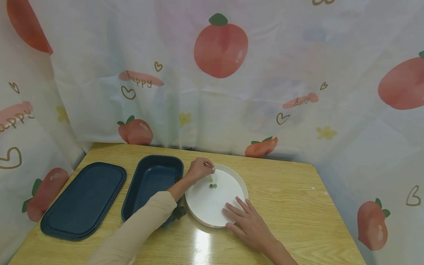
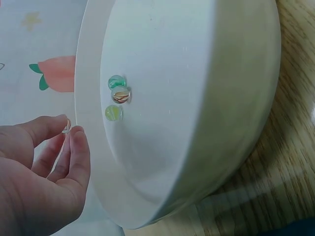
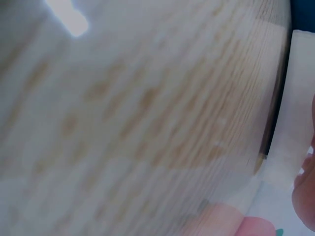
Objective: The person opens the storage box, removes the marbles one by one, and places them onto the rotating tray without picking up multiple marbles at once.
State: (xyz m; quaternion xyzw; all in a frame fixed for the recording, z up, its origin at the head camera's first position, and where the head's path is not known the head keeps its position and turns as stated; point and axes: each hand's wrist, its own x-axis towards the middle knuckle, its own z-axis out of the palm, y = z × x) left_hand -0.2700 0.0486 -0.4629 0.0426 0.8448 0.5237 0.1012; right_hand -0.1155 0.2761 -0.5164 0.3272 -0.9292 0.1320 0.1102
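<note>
My left hand [image 1: 200, 169] pinches a small clear glass marble [image 2: 67, 127] with an orange-white streak between thumb and fingertips, at the far left rim of a round white tray [image 1: 215, 211]. On the tray lie three more marbles close together: a green one [image 2: 116, 82], a brown-striped one [image 2: 120, 95] and a yellow-green one [image 2: 113, 113]. With fingers spread, my right hand [image 1: 248, 224] rests at the tray's near right edge. In the right wrist view only part of a finger [image 3: 304, 199] shows, beside the tray's pale side wall [image 3: 290, 108].
Left of the tray stands a deep dark blue rectangular container [image 1: 127, 198], with several small marbles [image 1: 176, 176] along its right side; my left forearm crosses above it. A matching dark blue lid [image 1: 82, 200] lies farther left. A fruit-print curtain [image 1: 212, 110] hangs behind the wooden table [image 1: 285, 195].
</note>
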